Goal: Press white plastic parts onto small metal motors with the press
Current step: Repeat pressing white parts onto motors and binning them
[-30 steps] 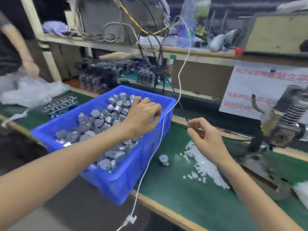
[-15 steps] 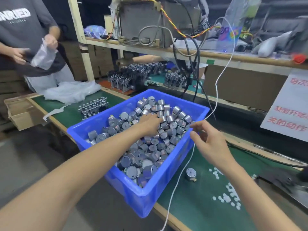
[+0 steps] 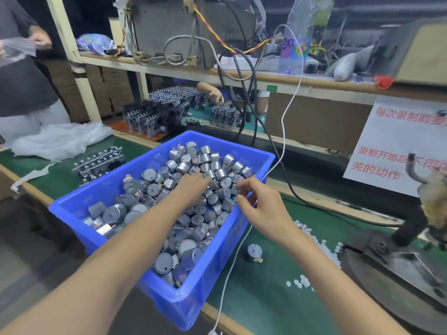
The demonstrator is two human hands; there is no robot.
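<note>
A blue bin [image 3: 217, 288] on the green bench holds several small silver motors [image 3: 188, 247]. My left hand [image 3: 191, 187] lies on the pile near the bin's far end, its fingertips dug in among the motors and hidden. My right hand [image 3: 262, 210] hovers over the bin's right rim, fingers loosely curled, with nothing seen in them. One lone motor [image 3: 254, 253] stands on the mat right of the bin. White plastic parts [image 3: 323, 249] lie scattered beyond it. The press [image 3: 411, 238] stands at the right edge, blurred.
A white cable [image 3: 283, 131] hangs from the shelf across the bin's right corner to the bench edge. Black cables run behind. Metal racks [image 3: 99, 163] and a plastic bag [image 3: 60, 139] lie left of the bin. Another person [image 3: 21, 88] stands far left. A printed sign [image 3: 399, 146] leans at right.
My right hand has moved left from above the white parts to the bin's right rim. My left hand has pushed further along the motor pile. The view first swung left, then back right.
</note>
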